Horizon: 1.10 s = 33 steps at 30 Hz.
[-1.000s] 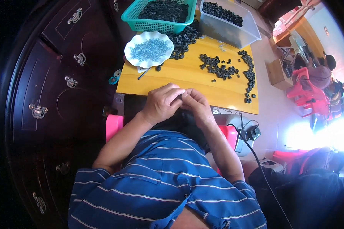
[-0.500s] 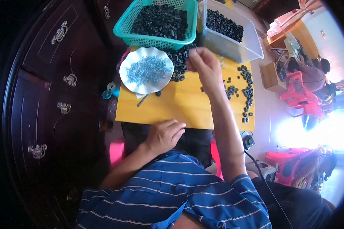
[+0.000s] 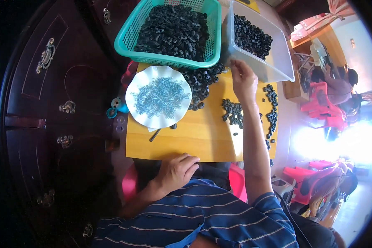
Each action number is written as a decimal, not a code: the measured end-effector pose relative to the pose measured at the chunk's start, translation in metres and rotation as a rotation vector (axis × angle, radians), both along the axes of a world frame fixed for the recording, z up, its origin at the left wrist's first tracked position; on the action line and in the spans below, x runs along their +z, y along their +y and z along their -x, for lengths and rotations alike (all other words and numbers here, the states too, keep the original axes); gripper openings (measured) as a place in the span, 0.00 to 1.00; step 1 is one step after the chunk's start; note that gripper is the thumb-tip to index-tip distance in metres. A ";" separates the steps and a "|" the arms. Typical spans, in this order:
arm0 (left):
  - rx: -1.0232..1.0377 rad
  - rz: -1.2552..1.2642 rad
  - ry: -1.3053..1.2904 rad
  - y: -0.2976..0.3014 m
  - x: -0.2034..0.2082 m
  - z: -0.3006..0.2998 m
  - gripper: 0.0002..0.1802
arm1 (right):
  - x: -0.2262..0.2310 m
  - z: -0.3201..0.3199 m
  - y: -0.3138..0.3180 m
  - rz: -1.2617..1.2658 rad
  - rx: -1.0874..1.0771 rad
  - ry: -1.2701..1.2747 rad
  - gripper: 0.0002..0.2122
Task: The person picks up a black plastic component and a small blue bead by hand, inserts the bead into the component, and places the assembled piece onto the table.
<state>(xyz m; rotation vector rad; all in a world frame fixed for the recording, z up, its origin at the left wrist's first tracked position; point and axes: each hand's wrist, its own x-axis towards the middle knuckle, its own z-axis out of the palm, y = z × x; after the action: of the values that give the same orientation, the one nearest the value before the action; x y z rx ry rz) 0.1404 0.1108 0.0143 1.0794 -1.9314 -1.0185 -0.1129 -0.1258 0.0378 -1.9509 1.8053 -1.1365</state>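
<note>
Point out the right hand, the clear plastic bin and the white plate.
right hand [image 3: 243, 80], head view, back of the hand.
clear plastic bin [image 3: 282, 62], head view, bare right wall.
white plate [image 3: 137, 117], head view, bare lower-left rim.

The hands have split apart: a second ago they were clasped together at the near edge of the counter [image 3: 202, 140]. The right hand [image 3: 244, 80] has stretched out to the clear bin [image 3: 277, 62], and the left hand [image 3: 178, 170] has dropped back to the lap.

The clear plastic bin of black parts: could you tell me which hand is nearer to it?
Right. The right hand reaches the clear bin at its near wall; the left hand rests at the table's near edge.
</note>
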 end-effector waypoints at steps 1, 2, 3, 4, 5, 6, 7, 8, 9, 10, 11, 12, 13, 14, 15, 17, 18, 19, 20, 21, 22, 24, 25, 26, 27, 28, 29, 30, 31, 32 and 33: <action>-0.003 -0.006 -0.001 0.000 0.000 0.000 0.08 | -0.005 0.001 -0.001 -0.006 -0.003 -0.001 0.12; -0.003 0.007 -0.016 0.000 -0.001 -0.001 0.08 | -0.010 0.001 -0.003 0.010 -0.022 0.132 0.12; -0.002 0.020 -0.031 0.001 -0.001 -0.002 0.08 | -0.014 0.001 -0.004 0.027 -0.039 0.265 0.12; -0.008 0.014 -0.028 0.000 0.000 0.001 0.08 | -0.019 0.003 -0.009 -0.008 -0.076 0.367 0.13; -0.011 0.023 -0.075 0.000 0.002 0.002 0.08 | -0.023 0.007 -0.010 -0.014 -0.080 0.370 0.13; -0.014 0.033 -0.122 0.000 0.004 0.004 0.09 | -0.028 0.009 -0.010 -0.080 -0.085 0.412 0.13; -0.007 0.031 -0.124 0.000 0.005 0.003 0.09 | -0.026 0.003 -0.011 -0.141 -0.080 0.448 0.13; -0.030 0.039 -0.168 0.000 0.005 0.002 0.09 | -0.023 -0.002 -0.010 -0.141 -0.073 0.446 0.13; -0.055 0.048 -0.212 0.000 0.005 0.001 0.10 | -0.019 -0.006 -0.008 -0.144 -0.063 0.453 0.13; -0.067 0.044 -0.223 0.001 0.004 0.000 0.11 | -0.016 -0.011 -0.004 -0.148 -0.057 0.459 0.12; -0.068 0.042 -0.225 0.002 0.003 -0.001 0.11 | -0.019 -0.010 -0.004 -0.151 -0.057 0.456 0.12; -0.061 0.056 -0.197 0.003 0.001 -0.001 0.11 | -0.023 -0.005 -0.006 -0.149 -0.056 0.470 0.12; -0.056 0.073 -0.169 0.003 0.000 -0.001 0.11 | -0.023 -0.003 -0.006 -0.146 -0.057 0.482 0.12; -0.063 0.074 -0.172 0.003 -0.001 -0.002 0.11 | -0.023 -0.001 -0.003 -0.146 -0.063 0.478 0.12; -0.063 0.065 -0.167 0.003 -0.001 -0.003 0.11 | -0.022 0.001 0.002 -0.157 -0.072 0.473 0.11; -0.062 0.059 -0.169 0.002 0.001 -0.006 0.11 | -0.019 -0.001 0.011 -0.164 -0.080 0.461 0.11; -0.057 0.040 -0.158 0.002 0.003 -0.007 0.10 | -0.016 -0.001 0.018 -0.216 -0.067 0.446 0.11; -0.060 0.022 -0.139 0.002 0.004 -0.007 0.10 | -0.013 0.002 0.024 -0.269 -0.064 0.438 0.11; -0.072 0.027 -0.135 0.002 0.003 -0.008 0.10 | -0.013 0.006 0.027 -0.268 -0.077 0.440 0.11; -0.075 -0.010 -0.099 0.002 0.002 -0.009 0.10 | -0.017 0.010 0.030 -0.262 -0.083 0.435 0.10; -0.074 -0.047 -0.063 0.001 0.003 -0.008 0.09 | -0.015 0.013 0.032 -0.256 -0.086 0.432 0.09; -0.087 -0.070 -0.047 0.000 0.004 -0.011 0.09 | -0.016 0.013 0.038 -0.251 -0.102 0.428 0.08; -0.094 -0.099 -0.035 0.001 0.003 -0.012 0.10 | -0.016 0.012 0.042 -0.251 -0.112 0.421 0.07; -0.099 -0.098 -0.032 0.000 0.003 -0.012 0.10 | -0.014 0.013 0.043 -0.251 -0.118 0.424 0.07; -0.093 -0.080 -0.026 -0.001 0.003 -0.012 0.10 | -0.013 0.013 0.044 -0.248 -0.119 0.438 0.07; -0.083 -0.064 -0.024 -0.001 0.003 -0.013 0.10 | -0.011 0.014 0.045 -0.246 -0.117 0.448 0.07; -0.084 -0.063 -0.026 0.000 0.004 -0.012 0.10 | -0.010 0.015 0.048 -0.245 -0.119 0.447 0.07; -0.089 -0.046 -0.046 0.002 0.004 -0.012 0.10 | -0.009 0.018 0.051 -0.240 -0.107 0.433 0.07; -0.091 -0.026 -0.069 0.002 0.003 -0.011 0.09 | -0.008 0.018 0.052 -0.232 -0.095 0.416 0.07; -0.090 -0.020 -0.075 0.002 0.003 -0.011 0.09 | -0.006 0.018 0.053 -0.227 -0.095 0.410 0.07; -0.084 -0.025 -0.089 0.002 0.003 -0.011 0.10 | -0.004 0.019 0.054 -0.221 -0.103 0.366 0.07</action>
<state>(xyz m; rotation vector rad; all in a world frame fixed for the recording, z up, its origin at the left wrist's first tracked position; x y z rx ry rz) 0.1510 0.1130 0.0175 1.0813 -2.0557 -1.0588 -0.1317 -0.0721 0.0337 -2.0506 2.1284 -0.5967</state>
